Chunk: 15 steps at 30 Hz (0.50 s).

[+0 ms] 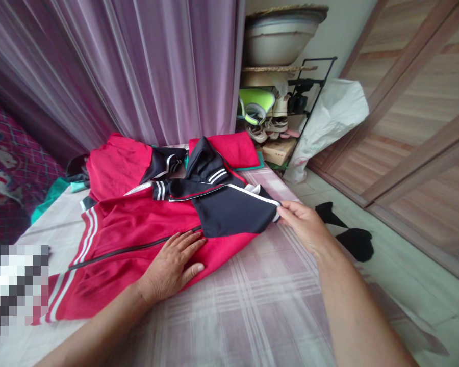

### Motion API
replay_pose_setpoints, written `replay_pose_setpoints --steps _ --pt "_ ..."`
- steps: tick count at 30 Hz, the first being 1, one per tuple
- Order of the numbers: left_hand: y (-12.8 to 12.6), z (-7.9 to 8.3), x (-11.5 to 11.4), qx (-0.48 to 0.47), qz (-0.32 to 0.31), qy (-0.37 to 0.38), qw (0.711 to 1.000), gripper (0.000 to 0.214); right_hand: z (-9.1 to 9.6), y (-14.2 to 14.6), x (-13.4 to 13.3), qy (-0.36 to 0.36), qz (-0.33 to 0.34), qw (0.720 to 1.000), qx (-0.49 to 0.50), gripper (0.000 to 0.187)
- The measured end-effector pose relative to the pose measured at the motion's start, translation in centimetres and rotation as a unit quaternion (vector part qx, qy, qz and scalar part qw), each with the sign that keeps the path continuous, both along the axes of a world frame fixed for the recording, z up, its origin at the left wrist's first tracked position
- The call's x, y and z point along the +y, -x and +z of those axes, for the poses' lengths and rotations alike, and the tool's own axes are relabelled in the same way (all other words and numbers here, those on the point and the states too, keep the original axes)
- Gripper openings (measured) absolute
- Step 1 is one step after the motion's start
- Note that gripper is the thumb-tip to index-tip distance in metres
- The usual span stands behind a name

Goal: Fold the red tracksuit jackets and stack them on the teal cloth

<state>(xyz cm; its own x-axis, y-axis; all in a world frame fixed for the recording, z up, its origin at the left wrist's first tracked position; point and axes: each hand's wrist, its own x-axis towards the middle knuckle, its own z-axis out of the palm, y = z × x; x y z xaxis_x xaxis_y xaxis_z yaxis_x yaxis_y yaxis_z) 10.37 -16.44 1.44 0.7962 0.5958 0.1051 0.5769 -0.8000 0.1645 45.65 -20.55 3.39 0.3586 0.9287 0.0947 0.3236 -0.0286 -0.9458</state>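
The plaid cloth (237, 290) bore a red-and-black jacket (118, 224) at near left to middle, on which the left hand (176, 260) lay flat, fingers slightly spread, while the right hand (302, 224) pinched its white-trimmed edge at right, with a folded red garment (235, 148) and purple curtain (156, 61) beyond.

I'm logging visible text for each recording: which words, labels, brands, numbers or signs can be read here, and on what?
None can be read.
Red and dark jacket: stripes and piping, no lettering in view.
White bag: any print is too blurred to read.
Small box and shoes: too small and blurred to make out any marking.
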Motion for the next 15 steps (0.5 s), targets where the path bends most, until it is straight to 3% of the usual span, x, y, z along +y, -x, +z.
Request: replay_pose_setpoints --steps 3,6,10,12,15 --pt "0.8 -1.1 -0.2 0.003 0.000 0.005 1.000 0.062 -0.5 -0.2 0.3 -0.016 -0.009 1.000 -0.020 0.039" --pt "0.9 -1.4 -0.4 0.003 0.002 -0.001 1.000 0.065 -1.6 -1.3 0.3 0.048 0.020 0.992 -0.118 0.030" --pt "2.2 -1.2 -1.3 0.001 0.011 -0.011 1.000 0.067 -2.7 -2.8 -0.2 0.121 0.071 0.959 -0.245 0.029" --pt "4.2 -0.8 -1.5 -0.001 0.049 -0.021 0.999 0.062 -2.5 -2.9 -0.5 0.127 0.021 0.937 -0.325 0.030" --pt "8.6 0.0 -1.6 -0.014 0.155 -0.045 0.987 0.054 -1.6 -1.6 -0.7 0.088 -0.121 0.899 -0.411 0.036"
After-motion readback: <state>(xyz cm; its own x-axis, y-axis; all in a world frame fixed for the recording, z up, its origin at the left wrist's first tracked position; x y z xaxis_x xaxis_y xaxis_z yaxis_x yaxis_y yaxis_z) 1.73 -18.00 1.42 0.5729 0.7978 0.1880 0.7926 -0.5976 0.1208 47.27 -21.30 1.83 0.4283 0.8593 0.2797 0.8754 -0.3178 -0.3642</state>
